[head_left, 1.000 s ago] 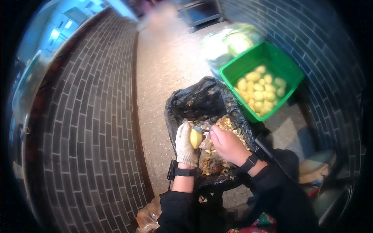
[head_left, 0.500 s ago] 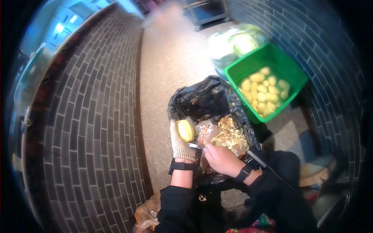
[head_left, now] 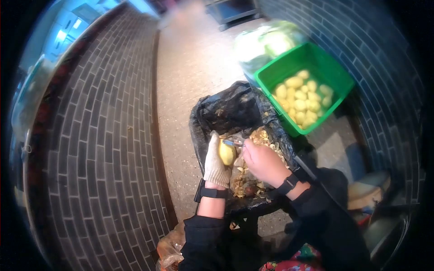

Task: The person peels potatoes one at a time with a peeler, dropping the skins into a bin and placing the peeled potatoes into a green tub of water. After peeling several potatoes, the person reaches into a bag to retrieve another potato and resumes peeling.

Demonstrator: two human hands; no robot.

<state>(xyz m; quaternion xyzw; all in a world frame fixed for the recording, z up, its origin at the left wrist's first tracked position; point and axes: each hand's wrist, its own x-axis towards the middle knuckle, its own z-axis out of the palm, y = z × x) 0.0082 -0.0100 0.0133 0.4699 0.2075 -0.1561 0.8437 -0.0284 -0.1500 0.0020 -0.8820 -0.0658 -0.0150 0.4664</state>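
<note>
In a pale knit glove, my left hand (head_left: 214, 163) is wrapped round a yellow peeled potato (head_left: 227, 154). My bare right hand (head_left: 263, 161) is closed on a metal peeler (head_left: 229, 142), whose head lies at the upper part of the potato. Both hands are above a bin lined with a black plastic bag (head_left: 195, 118). Heaped peelings (head_left: 246, 184) and a bit of clear plastic lie inside it, partly hidden by my hands. The peeler's handle is covered by my right fingers.
A green crate (head_left: 332, 61) with many peeled potatoes (head_left: 299, 105) stands beyond the bin to the right. Behind it is a clear bag of pale green vegetables (head_left: 266, 43). Tiled walls (head_left: 106, 131) rise on both sides. A plastic bag (head_left: 172, 246) lies at lower left.
The peeler has moved up from near my left wrist to the potato's upper part. My left hand has turned a little, and the whole view has shifted slightly.
</note>
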